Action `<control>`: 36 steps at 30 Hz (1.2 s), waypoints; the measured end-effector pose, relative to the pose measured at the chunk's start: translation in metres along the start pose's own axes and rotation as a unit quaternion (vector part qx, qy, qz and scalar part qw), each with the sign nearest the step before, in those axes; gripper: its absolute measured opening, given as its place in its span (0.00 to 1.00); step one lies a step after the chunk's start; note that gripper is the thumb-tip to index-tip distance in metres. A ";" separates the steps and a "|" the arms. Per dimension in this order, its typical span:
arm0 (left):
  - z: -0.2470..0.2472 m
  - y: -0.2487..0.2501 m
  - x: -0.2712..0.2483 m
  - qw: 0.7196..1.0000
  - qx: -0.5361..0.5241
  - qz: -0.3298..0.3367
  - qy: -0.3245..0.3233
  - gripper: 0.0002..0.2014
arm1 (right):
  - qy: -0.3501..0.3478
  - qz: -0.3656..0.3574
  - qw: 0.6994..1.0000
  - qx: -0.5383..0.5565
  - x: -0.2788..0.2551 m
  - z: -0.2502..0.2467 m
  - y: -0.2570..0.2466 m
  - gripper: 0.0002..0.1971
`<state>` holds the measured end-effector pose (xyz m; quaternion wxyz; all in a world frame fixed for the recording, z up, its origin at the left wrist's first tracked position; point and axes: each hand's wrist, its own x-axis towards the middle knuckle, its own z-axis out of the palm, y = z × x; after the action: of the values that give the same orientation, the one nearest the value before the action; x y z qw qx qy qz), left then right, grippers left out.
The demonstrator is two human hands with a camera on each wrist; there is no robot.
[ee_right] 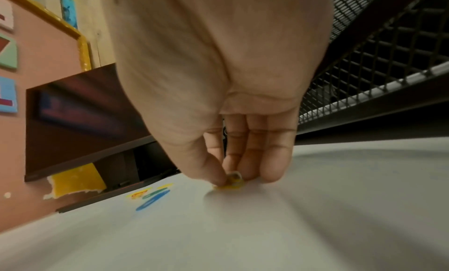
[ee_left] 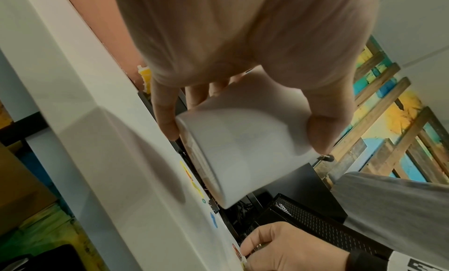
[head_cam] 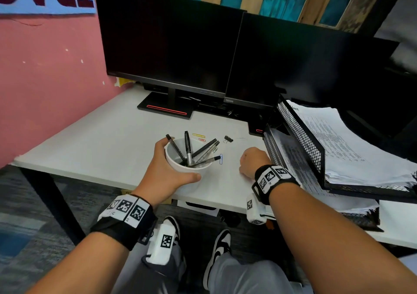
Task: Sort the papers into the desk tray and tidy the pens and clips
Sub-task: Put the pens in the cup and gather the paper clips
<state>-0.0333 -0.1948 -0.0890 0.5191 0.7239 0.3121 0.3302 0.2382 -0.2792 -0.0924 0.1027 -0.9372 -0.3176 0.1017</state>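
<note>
My left hand [head_cam: 168, 174] grips a white cup [head_cam: 186, 161] near the desk's front edge; several black pens [head_cam: 188, 146] stand in it. In the left wrist view the cup [ee_left: 240, 146] is tilted and held just above the desk. My right hand [head_cam: 252, 161] is down on the desk right of the cup, thumb and fingers pinching a yellow paper clip [ee_right: 229, 185]. A blue clip [head_cam: 221, 159], a green one [head_cam: 215, 150], a yellow one [head_cam: 198, 135], a red one [head_cam: 202, 139] and a black binder clip [head_cam: 228, 139] lie loose behind the cup. The black mesh tray [head_cam: 300, 135] holds stacked papers [head_cam: 352, 144].
Two dark monitors [head_cam: 171, 43] stand at the back of the white desk [head_cam: 94, 140], their stands [head_cam: 167, 108] behind the clips. A pink wall [head_cam: 45, 86] closes the left side. The mesh tray sits close to my right hand. My shoes [head_cam: 220, 244] show under the desk.
</note>
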 end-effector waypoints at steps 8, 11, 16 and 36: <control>-0.001 -0.001 0.004 1.000 0.004 -0.003 -0.006 0.53 | -0.022 0.129 0.878 0.460 0.022 -0.014 0.012 0.02; -0.001 -0.002 0.006 1.000 0.006 -0.003 -0.003 0.53 | 0.000 0.221 0.795 0.565 0.032 -0.020 0.008 0.09; -0.002 -0.003 0.009 1.000 0.006 -0.005 0.001 0.53 | -0.042 0.207 0.835 0.508 0.044 -0.024 0.012 0.16; 0.005 0.000 -0.001 1.000 0.000 -0.009 -0.012 0.53 | -0.086 -0.006 0.987 0.136 0.005 -0.038 -0.008 0.08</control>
<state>-0.0298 -0.1985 -0.0907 0.5255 0.7252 0.3124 0.3166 0.2475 -0.2744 -0.0540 0.2019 -0.9004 -0.3141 0.2234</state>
